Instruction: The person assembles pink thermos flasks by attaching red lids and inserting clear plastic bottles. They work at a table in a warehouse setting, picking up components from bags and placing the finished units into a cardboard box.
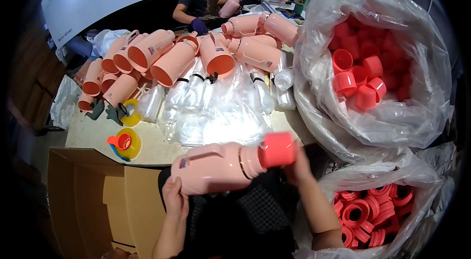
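here, two hands hold one flask, one cup

Both forearms are bare and bent upward. The left forearm rises steeply to the left hand, curled in a grip; the right forearm slants up and leftward to the right hand, higher, blurred, partly hidden, also gripping.

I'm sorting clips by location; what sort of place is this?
Likely a workshop or factory: many matching pink jugs crowd a table, and big plastic bags beside it hold piles of red cups and rings.
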{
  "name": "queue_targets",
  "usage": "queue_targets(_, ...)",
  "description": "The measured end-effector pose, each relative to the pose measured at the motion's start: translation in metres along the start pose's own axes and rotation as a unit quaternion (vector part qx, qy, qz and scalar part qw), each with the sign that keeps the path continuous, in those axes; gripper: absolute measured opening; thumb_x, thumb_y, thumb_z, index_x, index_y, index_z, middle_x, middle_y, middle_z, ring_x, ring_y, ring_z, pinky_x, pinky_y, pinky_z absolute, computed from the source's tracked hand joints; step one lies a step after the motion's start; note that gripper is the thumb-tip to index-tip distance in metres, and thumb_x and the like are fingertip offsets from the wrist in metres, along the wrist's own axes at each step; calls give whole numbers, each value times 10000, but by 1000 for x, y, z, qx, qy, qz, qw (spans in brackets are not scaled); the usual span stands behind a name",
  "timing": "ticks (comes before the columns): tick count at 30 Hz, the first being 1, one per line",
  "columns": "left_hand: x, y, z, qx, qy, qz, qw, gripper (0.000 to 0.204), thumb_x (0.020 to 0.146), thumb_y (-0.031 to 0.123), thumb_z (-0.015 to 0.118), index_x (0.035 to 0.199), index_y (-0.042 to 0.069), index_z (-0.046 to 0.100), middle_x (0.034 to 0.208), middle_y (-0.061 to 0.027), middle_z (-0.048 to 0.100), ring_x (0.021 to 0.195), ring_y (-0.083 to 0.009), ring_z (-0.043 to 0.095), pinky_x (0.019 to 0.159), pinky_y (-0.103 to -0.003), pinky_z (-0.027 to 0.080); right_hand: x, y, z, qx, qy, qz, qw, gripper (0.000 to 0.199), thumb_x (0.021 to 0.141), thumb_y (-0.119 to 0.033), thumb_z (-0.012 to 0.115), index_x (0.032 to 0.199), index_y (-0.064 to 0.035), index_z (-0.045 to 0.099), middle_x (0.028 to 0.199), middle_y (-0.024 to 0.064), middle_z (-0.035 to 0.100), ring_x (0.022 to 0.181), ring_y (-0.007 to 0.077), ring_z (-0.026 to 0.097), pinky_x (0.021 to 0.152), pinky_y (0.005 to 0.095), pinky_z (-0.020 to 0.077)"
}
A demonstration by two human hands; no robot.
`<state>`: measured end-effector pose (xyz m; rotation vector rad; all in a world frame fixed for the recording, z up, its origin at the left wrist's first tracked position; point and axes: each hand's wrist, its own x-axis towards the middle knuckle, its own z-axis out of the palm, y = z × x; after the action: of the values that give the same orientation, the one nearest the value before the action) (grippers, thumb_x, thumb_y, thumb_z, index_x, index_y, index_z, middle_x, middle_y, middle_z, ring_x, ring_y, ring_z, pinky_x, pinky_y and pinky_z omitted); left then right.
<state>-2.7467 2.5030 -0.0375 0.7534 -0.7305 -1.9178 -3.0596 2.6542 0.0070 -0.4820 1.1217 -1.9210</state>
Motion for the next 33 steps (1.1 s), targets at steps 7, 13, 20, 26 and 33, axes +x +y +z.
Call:
queue_targets(7,-29,-7,-14,-64,-31,-191,979,427,1034,108,452,1408,-99,473,1404,-221,567,1296,-311,573,1113,-429,451,-34,1,27,-291,-170,-222,915,524,1049,-288,474,1463,30,433,1362,223,598,1242,334,595,1077,401,431)
queue_targets(13,-23,-25,-33,-35,10,-187,982,431,1000,86,466,1384,-110,487,1371,-220,593,1280,-306,587,1135,-421,437,-47,-18,58,-374,-264,-437,774,734,893,-543,662,1319,41,531,1263,299,616,1090,421,656,945,476,527)
queue_targets(20,-27,18,24,129,-37,176,975,273,1031,197,548,1192,-18,598,1153,-111,662,1039,-179,636,947,-330,498,-83,60,45,-94,94,-145,980,705,984,-570,513,1380,3,399,1331,181,543,1251,273,556,1099,406,419)
queue_targets(26,29,47,19,146,8,-12,989,443,1021,317,465,1269,-20,607,1259,-171,643,1171,-288,621,1022,-450,516,-160,13,1,-390,84,-190,897,627,787,-121,617,1381,-9,448,1334,167,492,1312,312,458,1142,399,335)
queue_targets(33,44,-43,36,307,-370,43,876,237,916,252,582,988,28,612,1032,-77,546,953,-206,504,938,-345,414,-237,-86,-206,-835,395,-102,369,431,797,-151,753,1180,-3,623,1205,173,588,1181,362,548,1013,456,448)
